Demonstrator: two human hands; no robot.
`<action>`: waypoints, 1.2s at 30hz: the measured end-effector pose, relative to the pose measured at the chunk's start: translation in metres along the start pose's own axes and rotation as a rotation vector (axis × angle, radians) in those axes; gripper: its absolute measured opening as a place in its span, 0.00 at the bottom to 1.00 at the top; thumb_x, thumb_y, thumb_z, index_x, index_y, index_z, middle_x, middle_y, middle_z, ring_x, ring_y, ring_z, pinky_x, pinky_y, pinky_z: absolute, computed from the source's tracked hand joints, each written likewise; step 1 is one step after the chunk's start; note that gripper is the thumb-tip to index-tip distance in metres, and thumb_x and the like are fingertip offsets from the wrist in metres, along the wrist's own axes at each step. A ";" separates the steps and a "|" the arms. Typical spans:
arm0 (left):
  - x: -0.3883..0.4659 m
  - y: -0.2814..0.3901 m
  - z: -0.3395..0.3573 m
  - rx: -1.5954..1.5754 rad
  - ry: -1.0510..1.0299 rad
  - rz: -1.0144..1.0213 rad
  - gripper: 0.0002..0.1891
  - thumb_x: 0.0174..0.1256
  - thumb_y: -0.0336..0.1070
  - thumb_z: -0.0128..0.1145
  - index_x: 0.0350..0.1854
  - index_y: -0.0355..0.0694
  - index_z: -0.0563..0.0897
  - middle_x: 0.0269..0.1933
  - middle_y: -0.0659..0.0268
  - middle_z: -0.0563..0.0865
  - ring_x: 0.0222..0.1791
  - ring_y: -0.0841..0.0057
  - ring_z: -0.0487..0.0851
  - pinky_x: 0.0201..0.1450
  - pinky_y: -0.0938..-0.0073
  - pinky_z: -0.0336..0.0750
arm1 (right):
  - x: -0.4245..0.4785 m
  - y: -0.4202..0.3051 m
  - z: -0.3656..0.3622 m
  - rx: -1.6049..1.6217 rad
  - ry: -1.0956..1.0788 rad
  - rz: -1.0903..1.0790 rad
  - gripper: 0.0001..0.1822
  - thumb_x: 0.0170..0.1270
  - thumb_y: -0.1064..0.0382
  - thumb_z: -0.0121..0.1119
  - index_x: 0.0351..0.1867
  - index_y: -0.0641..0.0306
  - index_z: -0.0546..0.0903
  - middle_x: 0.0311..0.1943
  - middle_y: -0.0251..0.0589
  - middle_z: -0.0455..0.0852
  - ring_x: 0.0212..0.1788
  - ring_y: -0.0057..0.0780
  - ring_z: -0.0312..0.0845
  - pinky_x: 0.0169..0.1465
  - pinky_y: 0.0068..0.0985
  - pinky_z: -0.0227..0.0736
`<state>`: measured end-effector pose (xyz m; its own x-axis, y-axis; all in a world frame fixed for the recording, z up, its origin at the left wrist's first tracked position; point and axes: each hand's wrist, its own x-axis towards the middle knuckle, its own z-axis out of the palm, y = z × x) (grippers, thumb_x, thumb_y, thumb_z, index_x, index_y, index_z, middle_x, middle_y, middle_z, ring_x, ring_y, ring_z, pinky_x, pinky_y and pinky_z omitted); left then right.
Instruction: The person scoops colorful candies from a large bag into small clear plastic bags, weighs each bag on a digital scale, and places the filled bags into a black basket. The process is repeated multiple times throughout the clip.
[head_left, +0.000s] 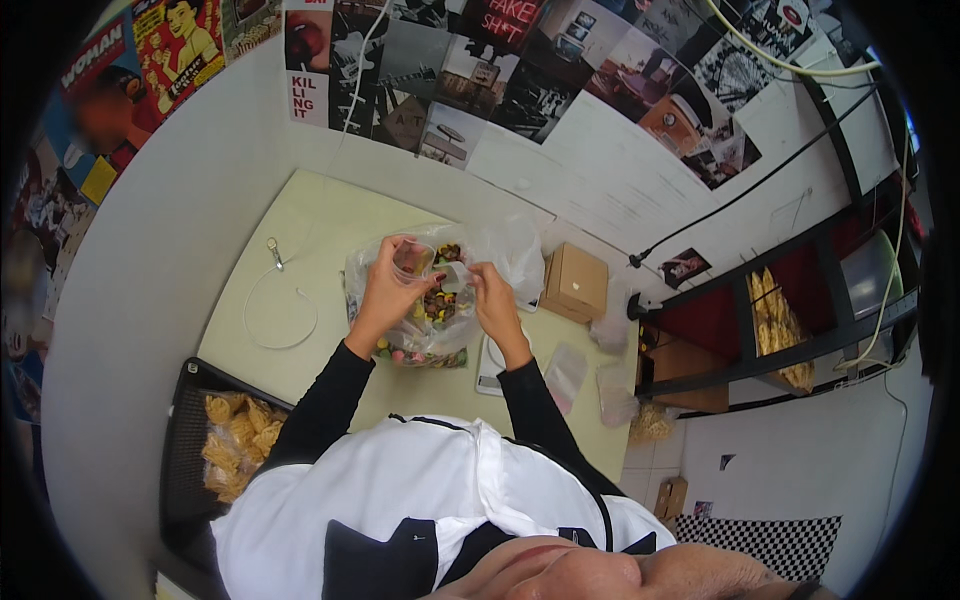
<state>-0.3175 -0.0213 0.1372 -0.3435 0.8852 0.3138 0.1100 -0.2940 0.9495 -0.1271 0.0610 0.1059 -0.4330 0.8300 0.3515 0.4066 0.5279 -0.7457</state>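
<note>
My left hand (391, 291) grips a clear plastic cup (413, 259) above an open clear plastic bag (442, 339) that holds many small colourful pieces (439, 306), perhaps candies. My right hand (491, 300) is at the bag's right side, its fingers pinched near a small translucent piece (453, 277) that lies between the hands; whether it is a scoop or a lid I cannot tell. Under the right wrist, a white kitchen scale (489, 377) rests partly hidden on the pale table (315, 225).
Near the wall are a brown cardboard box (576, 281) and plastic bags (566, 375). A white loop of cable or band (279, 346) lies at left. A black basket (184, 450) with bagged yellowish food (238, 435) stands below left. Black-framed shelving (750, 375) is at right.
</note>
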 end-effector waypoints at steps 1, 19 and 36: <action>-0.002 0.002 -0.002 -0.020 0.006 0.005 0.31 0.52 0.27 0.73 0.57 0.38 0.69 0.51 0.60 0.81 0.51 0.73 0.80 0.54 0.72 0.78 | 0.003 0.000 0.005 -0.002 -0.026 -0.009 0.07 0.74 0.69 0.45 0.46 0.68 0.75 0.35 0.51 0.85 0.37 0.39 0.88 0.39 0.30 0.78; -0.060 -0.025 -0.111 -0.029 0.090 -0.171 0.28 0.55 0.23 0.68 0.57 0.39 0.69 0.57 0.62 0.75 0.62 0.70 0.72 0.54 0.72 0.77 | 0.002 -0.009 0.012 0.074 -0.191 0.132 0.06 0.72 0.71 0.47 0.45 0.65 0.74 0.33 0.53 0.86 0.34 0.41 0.87 0.37 0.34 0.77; -0.108 -0.076 -0.094 -0.158 -0.037 -0.516 0.29 0.55 0.25 0.69 0.57 0.38 0.68 0.60 0.55 0.76 0.58 0.69 0.78 0.52 0.72 0.79 | -0.009 0.005 0.023 0.269 -0.206 0.216 0.06 0.73 0.70 0.46 0.45 0.67 0.74 0.36 0.50 0.86 0.36 0.35 0.88 0.38 0.31 0.79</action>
<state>-0.3768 -0.1287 0.0309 -0.2822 0.9402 -0.1910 -0.2072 0.1347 0.9690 -0.1401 0.0521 0.0858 -0.5238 0.8490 0.0695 0.2931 0.2562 -0.9211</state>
